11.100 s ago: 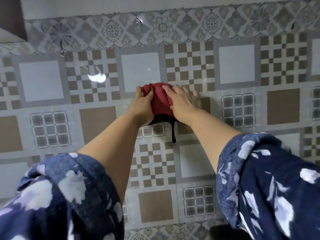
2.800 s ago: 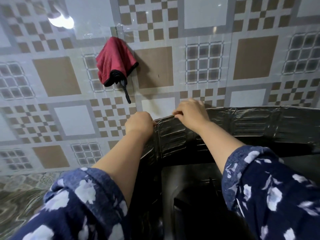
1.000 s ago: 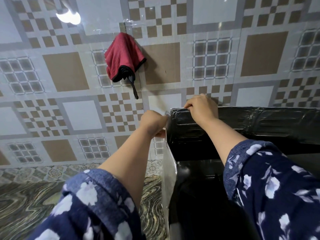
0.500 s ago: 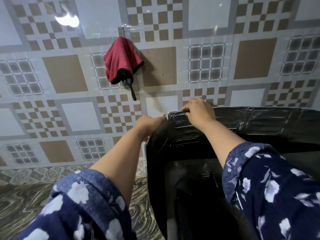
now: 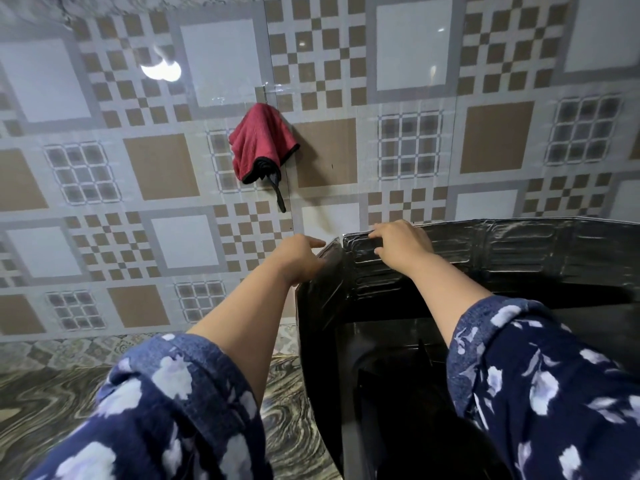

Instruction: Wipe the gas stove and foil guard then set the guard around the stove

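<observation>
A: Setting stage, by the look of it. Cloth [image 5: 260,143] hung on the wall, foil guard [image 5: 519,247] standing at the back and left of the stove [image 5: 388,344].

B: Right hand [image 5: 401,245] curled over the guard's top edge near the corner fold, fingers [image 5: 379,233] gripping it. Left hand [image 5: 299,256] against the side panel, fingers loosely spread.

A: Next, probably: swing the side panel square, seat it on the tabletop [image 5: 52,403].

B: Burners lost in shadow; guard's right end cut off.
</observation>
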